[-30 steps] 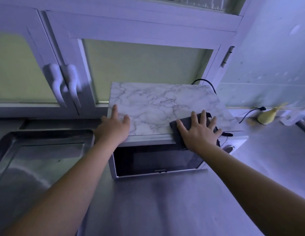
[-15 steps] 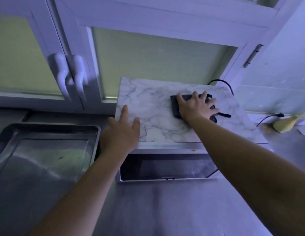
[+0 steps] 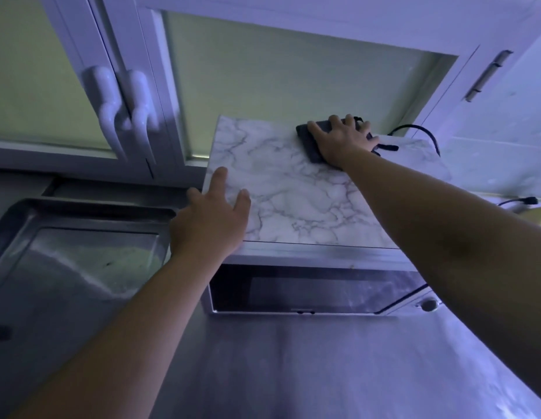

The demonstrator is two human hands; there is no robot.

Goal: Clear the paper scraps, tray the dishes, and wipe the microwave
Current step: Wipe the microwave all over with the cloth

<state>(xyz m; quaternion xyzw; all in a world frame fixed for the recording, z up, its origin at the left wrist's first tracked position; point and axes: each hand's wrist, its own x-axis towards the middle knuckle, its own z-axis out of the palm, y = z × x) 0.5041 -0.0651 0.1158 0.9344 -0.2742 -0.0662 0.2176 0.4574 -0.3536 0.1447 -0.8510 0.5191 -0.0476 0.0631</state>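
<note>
Fingers spread flat, right hand (image 3: 343, 140) presses a dark cloth (image 3: 307, 144), mostly hidden beneath them, on the far side of the microwave (image 3: 293, 201); left hand (image 3: 211, 220) lies flat, empty, at its near corner.

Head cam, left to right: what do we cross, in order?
Metal tray → left hand on the left edge of the microwave top → dark cloth → right hand flat on that cloth → black cable → cabinet hinge.
</note>
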